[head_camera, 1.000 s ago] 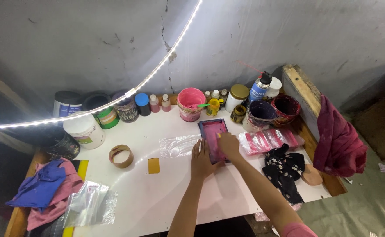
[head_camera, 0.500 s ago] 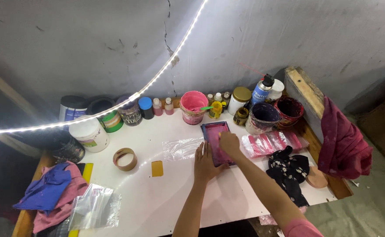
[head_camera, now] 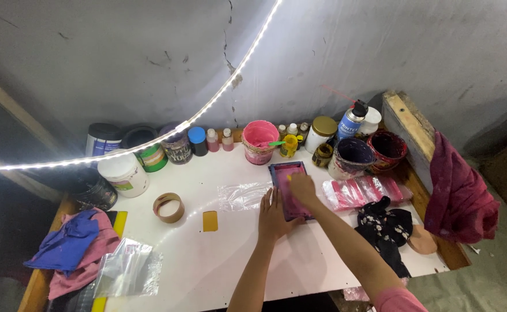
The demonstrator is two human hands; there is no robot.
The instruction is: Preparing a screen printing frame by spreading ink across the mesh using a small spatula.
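Item 1, grip: your right hand (head_camera: 301,189) lies palm-down on the pink-stained printing frame (head_camera: 289,189), fingers curled; whether they hold a tool is hard to tell from this view. Your left hand (head_camera: 273,216) presses flat and open against the frame's edge at 7 o'clock, gripping nothing.

Item 2, change: since the frame half a second ago, both hands stay on the frame and the frame has not shifted on the table.

Item 3, frame: a dark-edged rectangle with a pink face, lying flat near the middle of the white table (head_camera: 219,260). Its long axis runs from 12 to 6 o'clock, tilted a little, far end pointing toward the pink bucket (head_camera: 259,140).

Item 4, surroundings:
- clear plastic sheet (head_camera: 244,196), touching the frame at 9 o'clock;
- stack of pink packets (head_camera: 360,191), just beside it at 3 o'clock;
- black patterned cloth (head_camera: 385,230), at 4 o'clock;
- small yellow card (head_camera: 210,221) and tape roll (head_camera: 168,207), farther out at 9 o'clock;
- row of paint tubs and bottles, with a blue spray can (head_camera: 349,121), along the wall at 12 o'clock;
- blue and pink rags (head_camera: 71,248), well apart at 8 o'clock.
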